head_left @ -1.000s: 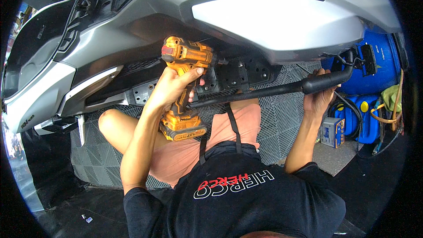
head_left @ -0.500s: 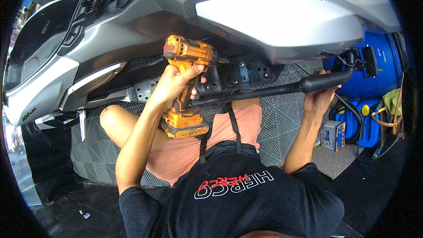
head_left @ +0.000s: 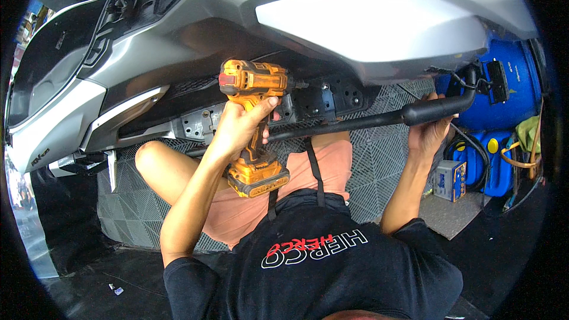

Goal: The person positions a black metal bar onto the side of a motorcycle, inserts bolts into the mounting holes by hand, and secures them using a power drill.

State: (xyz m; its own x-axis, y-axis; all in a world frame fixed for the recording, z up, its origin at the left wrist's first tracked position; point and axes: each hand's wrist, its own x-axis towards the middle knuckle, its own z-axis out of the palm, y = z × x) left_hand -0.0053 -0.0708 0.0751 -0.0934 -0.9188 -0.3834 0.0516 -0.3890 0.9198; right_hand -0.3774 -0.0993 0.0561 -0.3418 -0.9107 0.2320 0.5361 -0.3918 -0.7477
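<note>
My left hand [head_left: 246, 125] is closed round the grip of an orange and black cordless impact driver [head_left: 255, 80], with the battery pack at the bottom. The driver points right, its bit end close to the row of holes in a black metal bracket [head_left: 339, 99] along the scooter's underside. A long black tubular bar [head_left: 361, 123] with a thicker sleeve runs below the bracket, passing behind the driver's handle. My right hand [head_left: 428, 133] holds this bar from below at its thick part, fingers partly hidden behind it. Whether the bit touches a bolt, I cannot tell.
The grey scooter's body [head_left: 195, 35] with a white side panel [head_left: 367, 26] fills the upper part. At right stand a blue drum [head_left: 510, 92], a blue case [head_left: 498, 163] and a small grey-orange box [head_left: 448, 181]. Grey floor tiles [head_left: 379, 184] lie beneath my legs.
My left hand and the impact driver have shifted slightly down and right, and the driver has tilted a little. My right hand and the black bar have hardly moved.
</note>
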